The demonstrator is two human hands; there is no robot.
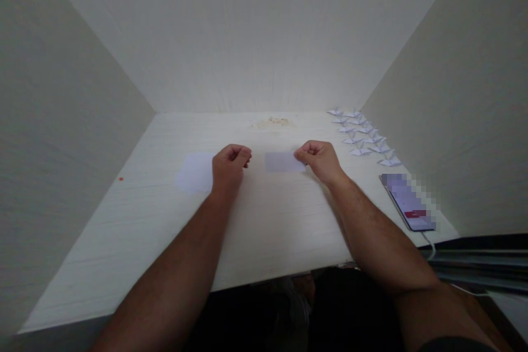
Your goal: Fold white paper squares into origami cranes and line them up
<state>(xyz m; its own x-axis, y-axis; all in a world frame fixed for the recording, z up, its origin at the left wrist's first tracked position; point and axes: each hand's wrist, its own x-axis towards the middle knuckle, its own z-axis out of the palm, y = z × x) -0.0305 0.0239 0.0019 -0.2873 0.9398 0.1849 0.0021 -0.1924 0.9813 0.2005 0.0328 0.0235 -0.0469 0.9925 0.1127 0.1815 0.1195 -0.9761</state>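
A small folded white paper [282, 161] lies on the white table [264, 220] between my hands. My right hand [318, 159] is curled, its fingertips pinching the paper's right edge. My left hand [229, 165] rests on the table in a loose fist a little left of the paper, with nothing visible in it. Just left of that hand lies a stack of white paper sheets [194, 172].
Several folded white paper cranes [363, 135] stand in rows at the back right. A phone [408, 201] with a cable lies at the right edge. White walls enclose the table on three sides. A pale stain [273, 122] marks the far middle, a red dot [121, 179] the left.
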